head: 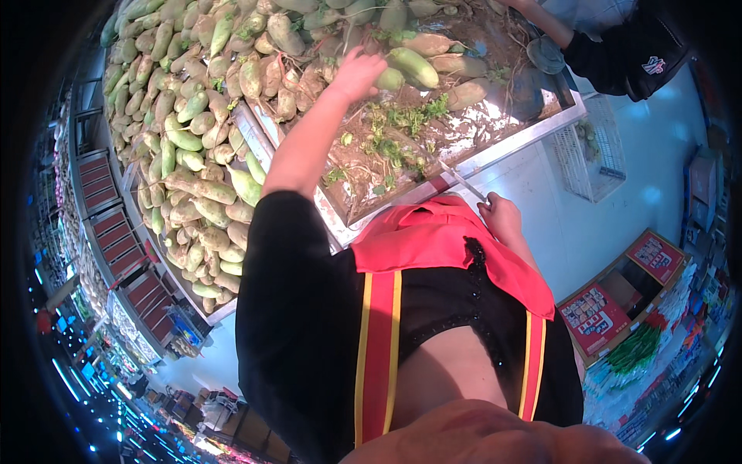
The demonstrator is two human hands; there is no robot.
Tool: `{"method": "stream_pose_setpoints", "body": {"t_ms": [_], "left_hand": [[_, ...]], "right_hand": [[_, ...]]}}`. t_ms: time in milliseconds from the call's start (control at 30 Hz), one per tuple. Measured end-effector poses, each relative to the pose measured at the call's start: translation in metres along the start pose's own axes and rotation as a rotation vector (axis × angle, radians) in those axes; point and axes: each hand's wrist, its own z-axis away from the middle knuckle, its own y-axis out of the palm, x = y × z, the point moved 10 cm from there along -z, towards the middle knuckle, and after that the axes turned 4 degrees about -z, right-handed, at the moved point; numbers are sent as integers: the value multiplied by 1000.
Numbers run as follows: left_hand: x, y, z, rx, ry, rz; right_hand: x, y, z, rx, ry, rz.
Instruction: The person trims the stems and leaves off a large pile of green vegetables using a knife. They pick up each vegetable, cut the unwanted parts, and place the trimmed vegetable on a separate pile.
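My left hand is stretched over the pile of green radishes, its fingers apart, beside a green radish at the near side of the heap. Whether its fingertips touch anything is not clear. My right hand is closed around the handle end of a long knife, held low at the front edge of the metal-rimmed display bin. The blade reaches over the rim towards cut radish leaves and roots lying on the soiled bin floor. A brighter green radish lies right of my left hand.
Another person's arm in a black sleeve reaches in at the top right. A white plastic crate with some produce stands on the floor beyond the bin. Red printed boxes lie at the lower right, and shelves with red panels line the left.
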Motion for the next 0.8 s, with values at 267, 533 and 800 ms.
{"method": "stream_pose_setpoints", "body": {"t_ms": [267,533,800], "left_hand": [[-21,-11,207,-378,-636,2105],[-109,21,292,-366,-1077,1628],[-137,8,288,-222,-1071,1432]], "right_hand": [[9,16,-38,56,-141,-93],[166,-11,-38,53,-636,-202],[262,24,11,155,-876,15]]}}
